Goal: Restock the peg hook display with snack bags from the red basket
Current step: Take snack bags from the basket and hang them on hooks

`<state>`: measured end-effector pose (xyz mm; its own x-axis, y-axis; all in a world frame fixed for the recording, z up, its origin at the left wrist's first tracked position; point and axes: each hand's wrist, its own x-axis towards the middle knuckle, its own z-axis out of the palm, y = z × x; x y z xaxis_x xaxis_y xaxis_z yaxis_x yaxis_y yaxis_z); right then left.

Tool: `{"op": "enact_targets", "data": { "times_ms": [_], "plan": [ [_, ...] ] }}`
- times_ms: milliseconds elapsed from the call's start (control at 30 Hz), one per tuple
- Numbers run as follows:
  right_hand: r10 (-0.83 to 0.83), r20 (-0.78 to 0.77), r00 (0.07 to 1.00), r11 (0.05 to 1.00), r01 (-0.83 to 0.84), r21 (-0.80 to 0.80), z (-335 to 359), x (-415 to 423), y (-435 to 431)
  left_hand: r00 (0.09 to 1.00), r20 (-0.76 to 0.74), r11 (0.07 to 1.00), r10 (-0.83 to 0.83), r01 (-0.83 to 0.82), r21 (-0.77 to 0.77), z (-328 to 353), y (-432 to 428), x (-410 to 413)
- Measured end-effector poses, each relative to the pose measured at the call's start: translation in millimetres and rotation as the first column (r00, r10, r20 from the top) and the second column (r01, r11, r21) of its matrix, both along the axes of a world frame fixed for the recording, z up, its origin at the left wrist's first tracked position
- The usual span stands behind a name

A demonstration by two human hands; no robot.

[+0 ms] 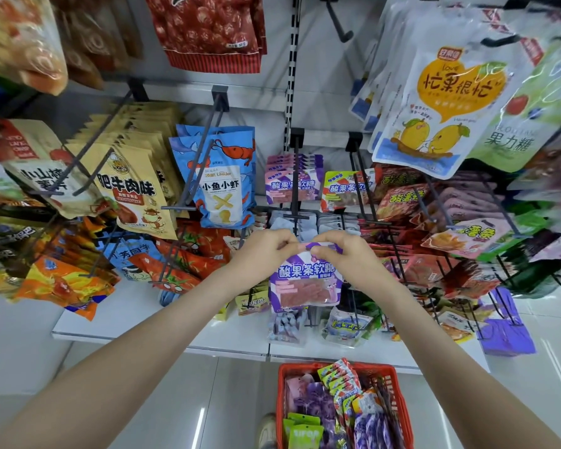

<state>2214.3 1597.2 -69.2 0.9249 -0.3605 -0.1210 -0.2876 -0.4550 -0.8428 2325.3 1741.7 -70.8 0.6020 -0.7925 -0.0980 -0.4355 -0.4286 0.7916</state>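
Both hands pinch the top edge of a purple snack bag (306,280) that hangs down in front of the display. My left hand (266,251) grips its top left corner, and my right hand (340,254) grips the top right. The bag's top sits just below the tip of a dark peg hook (294,202) that carries several matching purple bags (292,183). The red basket (402,413) stands on the floor below, holding several purple, green and mixed snack bags.
Peg hooks crowded with snack bags fill the wall: beef-flavour bags (133,189) at left, blue shrimp bags (221,179), mango bags (441,108) at upper right. A white shelf ledge (162,322) juts out below the display. A shoe (268,429) shows beside the basket.
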Motion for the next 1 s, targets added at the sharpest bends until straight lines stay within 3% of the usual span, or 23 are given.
{"op": "enact_targets", "data": {
  "times_ms": [200, 433, 667, 900, 1000],
  "plan": [
    [-0.063, 0.055, 0.996, 0.996, 0.059, 0.072, 1, 11, 5, 0.995, 0.096, 0.996, -0.004, 0.012, -0.085, 0, -2, 4],
    [-0.138, 0.160, 0.977, 0.990, 0.138, 0.012, 1, 28, 2, 0.976, 0.216, 0.981, 0.007, 0.035, -0.192, -3, -2, 16],
    [-0.161, 0.199, 0.967, 0.987, 0.154, 0.050, -9, 44, 7, 0.990, 0.036, 0.959, 0.139, -0.125, -0.255, -16, -1, 32],
    [-0.172, 0.133, 0.976, 0.984, 0.165, 0.064, -8, 59, 8, 0.989, 0.023, 0.967, 0.149, -0.141, -0.211, -17, -2, 50],
    [-0.178, 0.174, 0.968, 0.982, 0.165, 0.088, -10, 60, 9, 0.991, 0.035, 0.968, 0.132, -0.121, -0.220, -18, -4, 53]
  ]
}}
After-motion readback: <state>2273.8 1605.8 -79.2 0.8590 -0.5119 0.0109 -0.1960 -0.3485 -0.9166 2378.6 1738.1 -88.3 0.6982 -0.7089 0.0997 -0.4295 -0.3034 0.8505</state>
